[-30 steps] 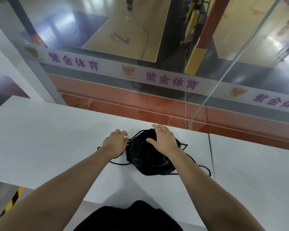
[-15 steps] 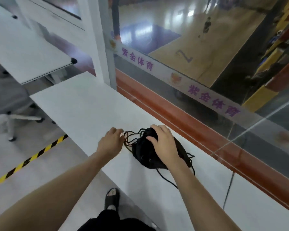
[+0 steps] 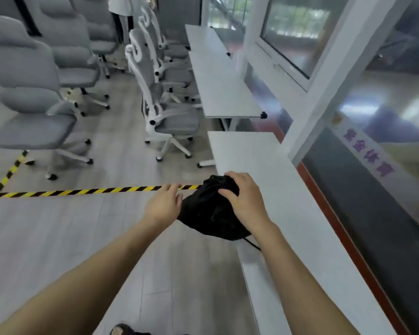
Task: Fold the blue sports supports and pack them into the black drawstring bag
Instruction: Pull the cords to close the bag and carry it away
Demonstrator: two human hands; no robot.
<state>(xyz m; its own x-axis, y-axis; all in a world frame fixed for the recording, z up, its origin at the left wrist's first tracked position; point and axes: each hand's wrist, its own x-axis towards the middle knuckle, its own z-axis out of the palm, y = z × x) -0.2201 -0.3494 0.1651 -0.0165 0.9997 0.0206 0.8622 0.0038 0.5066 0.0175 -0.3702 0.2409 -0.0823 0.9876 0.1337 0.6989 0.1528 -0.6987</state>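
Head view, black drawstring bag (image 3: 207,213) bunched, right hand (image 3: 246,201) gripping top

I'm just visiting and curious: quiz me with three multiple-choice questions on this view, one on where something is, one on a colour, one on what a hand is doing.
1. Where is the black drawstring bag?
A. At the near edge of the white table, overhanging it
B. On a chair seat
C. On the floor

2. What colours is the floor tape?
A. Red and white
B. Yellow and black
C. Plain blue

3. What is the right hand doing?
A. Hanging free
B. Pointing at the window
C. Gripping the top of the bag

Answers:
1 A: the bag sits on the table edge, partly over the floor.
2 B: the stripes alternate yellow and black.
3 C: its fingers curl over the bag, while the left hand touches the bag's side.
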